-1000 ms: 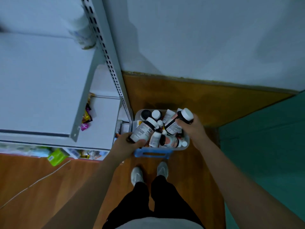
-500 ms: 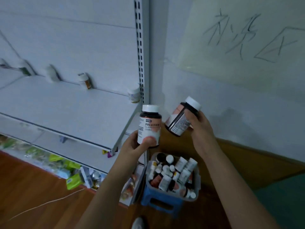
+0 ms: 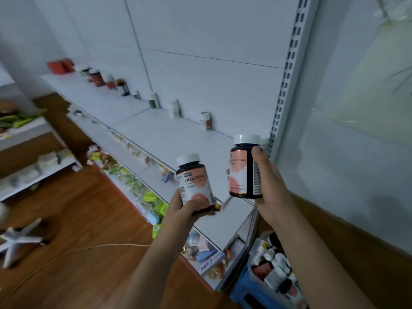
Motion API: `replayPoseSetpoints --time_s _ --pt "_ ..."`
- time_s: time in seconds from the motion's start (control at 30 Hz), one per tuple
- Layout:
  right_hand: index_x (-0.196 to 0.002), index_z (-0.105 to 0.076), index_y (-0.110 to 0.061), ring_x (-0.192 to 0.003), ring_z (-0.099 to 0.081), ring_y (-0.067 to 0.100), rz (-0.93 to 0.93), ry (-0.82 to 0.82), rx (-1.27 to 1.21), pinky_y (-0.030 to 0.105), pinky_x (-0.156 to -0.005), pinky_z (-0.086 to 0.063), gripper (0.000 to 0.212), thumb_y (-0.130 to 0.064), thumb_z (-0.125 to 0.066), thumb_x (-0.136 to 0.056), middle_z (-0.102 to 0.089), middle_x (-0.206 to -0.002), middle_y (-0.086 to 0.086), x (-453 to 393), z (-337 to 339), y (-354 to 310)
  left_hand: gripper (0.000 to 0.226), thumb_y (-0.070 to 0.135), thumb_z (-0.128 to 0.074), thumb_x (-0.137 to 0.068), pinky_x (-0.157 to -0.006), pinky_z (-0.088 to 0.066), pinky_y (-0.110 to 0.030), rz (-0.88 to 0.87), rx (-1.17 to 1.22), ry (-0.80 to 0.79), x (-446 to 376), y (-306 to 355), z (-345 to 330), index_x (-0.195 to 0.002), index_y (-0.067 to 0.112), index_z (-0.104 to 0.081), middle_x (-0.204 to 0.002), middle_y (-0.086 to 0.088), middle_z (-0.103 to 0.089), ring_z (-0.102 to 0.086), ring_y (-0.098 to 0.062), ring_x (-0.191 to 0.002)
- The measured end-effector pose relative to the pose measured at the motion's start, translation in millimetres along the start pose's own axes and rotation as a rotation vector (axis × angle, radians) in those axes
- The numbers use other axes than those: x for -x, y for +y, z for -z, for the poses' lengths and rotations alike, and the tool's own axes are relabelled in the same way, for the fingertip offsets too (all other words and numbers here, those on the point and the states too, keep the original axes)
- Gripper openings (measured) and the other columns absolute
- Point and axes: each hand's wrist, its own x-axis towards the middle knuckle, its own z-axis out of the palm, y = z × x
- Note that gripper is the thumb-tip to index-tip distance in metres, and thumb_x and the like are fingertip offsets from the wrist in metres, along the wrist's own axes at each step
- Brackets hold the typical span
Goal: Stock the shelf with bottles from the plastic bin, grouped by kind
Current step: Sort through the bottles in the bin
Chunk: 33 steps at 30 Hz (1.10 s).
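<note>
My left hand (image 3: 187,209) grips a dark bottle with a white cap and pink-and-white label (image 3: 194,181), held upright over the front edge of the white shelf (image 3: 169,139). My right hand (image 3: 267,186) holds a matching dark bottle (image 3: 243,168) upright, slightly higher and to the right. The plastic bin (image 3: 254,293) sits at the bottom right on the floor, filled with several more bottles (image 3: 274,268). Along the shelf's back wall stand single bottles of different kinds, among them a white one (image 3: 205,120).
A slotted metal upright (image 3: 287,70) ends the shelf on the right, next to a pale wall. Lower shelves hold colourful packets (image 3: 151,197). A second shelf unit (image 3: 33,168) stands at the left. A cord (image 3: 66,255) and a white star-shaped base (image 3: 17,239) lie on the wooden floor.
Both hands have lifted their bottles out of the bin and up to shelf height. My view has swung up and left, from the bin to along the shelf.
</note>
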Motion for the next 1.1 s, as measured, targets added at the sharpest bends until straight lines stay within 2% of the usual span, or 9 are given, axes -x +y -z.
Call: replayPoseSetpoints --time_s 0.13,0.23,0.33,0.47,0.7,0.8,0.87,0.97,1.1 --pt "-0.121 -0.064 -0.014 -0.099 -0.070 0.034 -0.041 -0.069 0.090 0.042 -0.073 -0.059 0.058 -0.056 -0.060 -0.080 -0.071 -0.111 0.017 -14 -52 17 0.050 0.020 -0.063 -0.076 -0.080 -0.056 -0.030 -0.042 0.087 0.098 6 16 48 -0.124 0.011 -0.053 -0.103 -0.008 -0.073 -0.069 -0.029 -0.102" --pt "-0.120 -0.066 -0.019 -0.102 -0.068 0.035 -0.145 -0.104 0.148 0.051 -0.088 -0.053 0.051 -0.057 -0.058 -0.087 -0.070 -0.114 0.017 -29 -97 38 0.050 0.025 -0.065 -0.077 -0.075 -0.057 -0.029 -0.043 0.113 0.177 8 28 91 -0.123 0.011 -0.053 -0.102 -0.010 -0.073 -0.071 -0.029 -0.097" --pt "-0.115 -0.068 -0.024 -0.099 -0.069 0.031 -0.170 -0.179 0.200 0.048 -0.091 -0.048 0.049 -0.062 -0.060 -0.085 -0.071 -0.112 0.013 -44 -156 60 0.053 0.031 -0.074 -0.082 -0.074 -0.056 -0.030 -0.074 0.093 0.256 5 43 145 -0.127 0.011 -0.054 -0.102 -0.010 -0.073 -0.071 -0.027 -0.093" --pt "-0.111 -0.067 -0.017 -0.088 -0.071 0.031 -0.137 -0.253 0.258 0.046 -0.077 -0.059 0.055 -0.061 -0.063 -0.078 -0.074 -0.097 0.010 -64 -251 87 0.057 0.041 -0.069 -0.072 -0.080 -0.056 -0.035 -0.134 0.064 0.339 2 74 227 -0.122 0.016 -0.057 -0.100 -0.004 -0.075 -0.072 -0.024 -0.094" --pt "-0.112 -0.068 -0.017 -0.087 -0.073 0.024 -0.098 -0.288 0.291 0.042 -0.079 -0.059 0.043 -0.052 -0.056 -0.091 -0.075 -0.099 0.010 -111 -386 131 0.044 0.041 -0.069 -0.078 -0.081 -0.056 -0.027 -0.214 -0.054 0.379 -13 126 356 -0.119 0.031 -0.058 -0.107 0.007 -0.073 -0.071 -0.013 -0.100" --pt "-0.110 -0.068 -0.017 -0.082 -0.074 0.022 -0.095 -0.305 0.270 0.037 -0.070 -0.059 0.040 -0.051 -0.054 -0.092 -0.076 -0.095 0.008 -129 -430 152 0.046 0.047 -0.070 -0.079 -0.087 -0.055 -0.029 -0.196 -0.115 0.412 -20 137 404 -0.122 0.037 -0.056 -0.110 0.011 -0.071 -0.069 -0.009 -0.102" --pt "-0.113 -0.067 -0.019 -0.087 -0.073 0.025 -0.105 -0.310 0.274 0.040 -0.073 -0.059 0.040 -0.051 -0.053 -0.094 -0.075 -0.100 0.009 -142 -456 167 0.050 0.050 -0.070 -0.078 -0.090 -0.054 -0.032 -0.185 -0.123 0.442 -25 141 434 -0.124 0.037 -0.055 -0.111 0.011 -0.071 -0.068 -0.009 -0.103" --pt "-0.116 -0.066 -0.019 -0.092 -0.071 0.028 -0.113 -0.329 0.287 0.046 -0.081 -0.057 0.044 -0.053 -0.055 -0.091 -0.074 -0.105 0.011 -165 -491 189 0.047 0.049 -0.070 -0.076 -0.080 -0.055 -0.024 -0.174 -0.144 0.487 -37 143 471 -0.120 0.038 -0.056 -0.108 0.011 -0.071 -0.068 -0.006 -0.098" --pt "-0.115 -0.067 -0.019 -0.094 -0.071 0.030 -0.111 -0.335 0.285 0.043 -0.079 -0.058 0.047 -0.055 -0.059 -0.085 -0.074 -0.105 0.010 -214 -532 218 0.042 0.043 -0.070 -0.080 -0.069 -0.052 -0.012 -0.148 -0.163 0.522 -65 145 516 -0.119 0.040 -0.054 -0.102 0.019 -0.070 -0.067 0.001 -0.094"
